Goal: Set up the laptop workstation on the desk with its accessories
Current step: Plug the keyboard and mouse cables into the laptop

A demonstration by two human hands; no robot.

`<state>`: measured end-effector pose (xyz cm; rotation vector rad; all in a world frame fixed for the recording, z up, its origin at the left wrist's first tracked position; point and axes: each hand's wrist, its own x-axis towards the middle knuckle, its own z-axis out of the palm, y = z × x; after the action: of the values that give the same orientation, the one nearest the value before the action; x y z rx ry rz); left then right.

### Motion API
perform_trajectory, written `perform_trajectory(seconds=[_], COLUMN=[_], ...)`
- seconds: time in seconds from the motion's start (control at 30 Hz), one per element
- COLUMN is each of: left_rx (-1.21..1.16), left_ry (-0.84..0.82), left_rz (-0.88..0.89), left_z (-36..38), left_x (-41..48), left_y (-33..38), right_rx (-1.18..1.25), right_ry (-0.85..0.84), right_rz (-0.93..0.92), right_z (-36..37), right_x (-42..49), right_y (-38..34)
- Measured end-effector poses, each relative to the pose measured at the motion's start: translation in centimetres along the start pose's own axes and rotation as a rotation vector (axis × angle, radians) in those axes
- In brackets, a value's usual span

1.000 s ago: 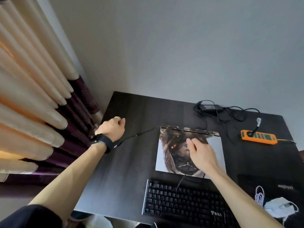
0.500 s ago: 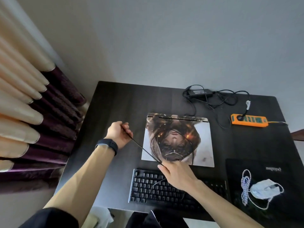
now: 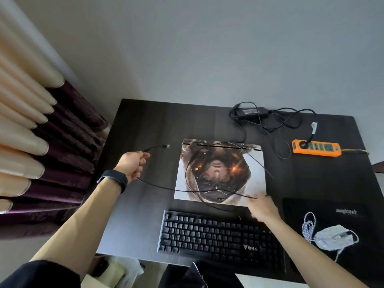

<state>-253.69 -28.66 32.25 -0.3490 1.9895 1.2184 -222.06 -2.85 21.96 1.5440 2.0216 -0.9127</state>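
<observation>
Pleated curtains [image 3: 31, 142] fill the left edge of the frame, beside the dark desk [image 3: 145, 121]. The closed laptop [image 3: 220, 173], its lid printed with a face, lies at the centre, and the black keyboard [image 3: 218, 233] sits just below it. At upper right the power adapter [image 3: 252, 112] lies in a tangle of its own cord, near the orange power strip [image 3: 315, 148]. At lower right a white mouse [image 3: 334, 238] with a braided cord rests on the black mouse pad [image 3: 332, 225]. Loops of the black USB cable [image 3: 162, 187] sprawl across the laptop lid.

Half a second ago my right hand pinched the cable at the middle of the lid's near edge. It has now swung out to the lid's lower right corner, so the cable is drawn wider between my hands. My left hand has risen toward the laptop's far left corner.

My left hand [image 3: 133, 165], a dark wristband [image 3: 113, 180] on its wrist, has its fingers curled around the cable. The USB plug [image 3: 165, 146] sticks out past them toward the laptop. My right hand [image 3: 262, 208] is smeared by motion, but the cable ends at its bunched fingertips, which hold it off the lid.
</observation>
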Motion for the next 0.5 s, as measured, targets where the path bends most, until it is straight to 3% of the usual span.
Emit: perform_trajectory(seconds=[0.13,0.23,0.37,0.5], left_rx=[0.078,0.094,0.085,0.057], left_ry=[0.039,0.086,0.177,0.234], left_rz=[0.037,0.077,0.185,0.287], left_z=[0.3,-0.6,-3.4,-6.9], left_x=[0.5,0.9,1.1,0.9], left_y=[-1.2,-2.0,-2.6,-3.1], right_rx=[0.099,-0.126,-0.457,-0.568], right_ry=[0.158,0.195,0.050,-0.090], right_rz=[-0.199,-0.554,-0.922,-1.179], right_z=[-1.8,-1.7,0.4,4.1], right_x=[-0.7,-1.4,-3.3,-6.3], right_y=[-1.3,-4.4,-10.0,-14.8])
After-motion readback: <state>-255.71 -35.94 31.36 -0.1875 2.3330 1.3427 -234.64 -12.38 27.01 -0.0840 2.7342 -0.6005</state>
